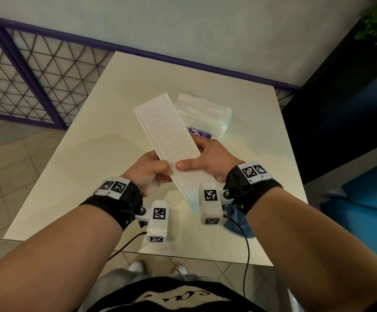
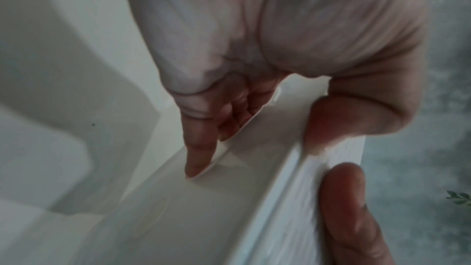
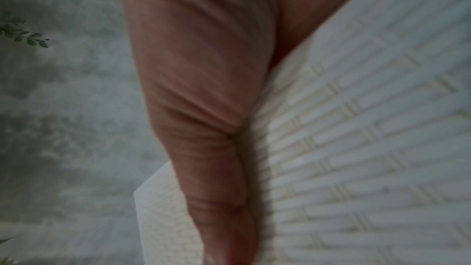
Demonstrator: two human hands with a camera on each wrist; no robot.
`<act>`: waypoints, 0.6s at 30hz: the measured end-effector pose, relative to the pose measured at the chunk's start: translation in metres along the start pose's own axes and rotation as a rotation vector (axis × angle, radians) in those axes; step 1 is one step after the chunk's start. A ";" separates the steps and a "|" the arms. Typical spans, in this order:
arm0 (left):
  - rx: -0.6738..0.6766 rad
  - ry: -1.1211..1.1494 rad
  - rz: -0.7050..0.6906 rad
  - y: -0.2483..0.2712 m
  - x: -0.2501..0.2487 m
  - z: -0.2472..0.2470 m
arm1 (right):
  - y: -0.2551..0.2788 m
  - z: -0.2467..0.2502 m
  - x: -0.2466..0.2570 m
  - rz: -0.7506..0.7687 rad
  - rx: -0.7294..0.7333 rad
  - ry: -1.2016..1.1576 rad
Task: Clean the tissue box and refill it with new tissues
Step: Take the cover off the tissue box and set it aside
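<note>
Soft, dim indoor light falls from above; the pale surface (image 1: pixel 120 104) is the brightest area in the head view, without glare, and faint shadows lie on it below the hands. Its far right corner fades into a near-black wall. The wide lens bows the railing (image 1: pixel 25 70) and forearms at the frame edges. Both wrist views are murky and greenish-grey, smeared by blur: the left thumb (image 2: pixel 328 122) and the embossed pattern of the tissue box (image 3: pixel 369 148) are soft, the background mottled with noise
</note>
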State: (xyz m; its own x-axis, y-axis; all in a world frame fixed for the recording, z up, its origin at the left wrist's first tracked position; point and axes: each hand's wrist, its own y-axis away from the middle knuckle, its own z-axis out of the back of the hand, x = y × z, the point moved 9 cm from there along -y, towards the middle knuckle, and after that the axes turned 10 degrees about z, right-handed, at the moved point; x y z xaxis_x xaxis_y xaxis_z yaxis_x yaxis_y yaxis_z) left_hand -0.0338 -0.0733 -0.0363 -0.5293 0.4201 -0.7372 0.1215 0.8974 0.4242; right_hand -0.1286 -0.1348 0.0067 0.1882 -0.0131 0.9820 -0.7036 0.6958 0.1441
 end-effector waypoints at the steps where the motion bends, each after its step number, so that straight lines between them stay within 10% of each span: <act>1: -0.013 0.004 0.003 0.000 0.000 0.000 | 0.000 0.000 -0.001 0.000 0.002 0.000; 18: -0.196 0.437 0.110 0.000 0.024 0.048 | 0.008 0.058 -0.011 -0.081 -0.174 0.362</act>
State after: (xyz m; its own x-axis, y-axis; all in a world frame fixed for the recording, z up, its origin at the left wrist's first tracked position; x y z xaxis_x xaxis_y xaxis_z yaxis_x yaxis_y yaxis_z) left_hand -0.0063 -0.0562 -0.0795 -0.8299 0.3775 -0.4107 0.0582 0.7909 0.6092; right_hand -0.1759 -0.1709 0.0038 0.4891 0.1585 0.8577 -0.5558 0.8145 0.1664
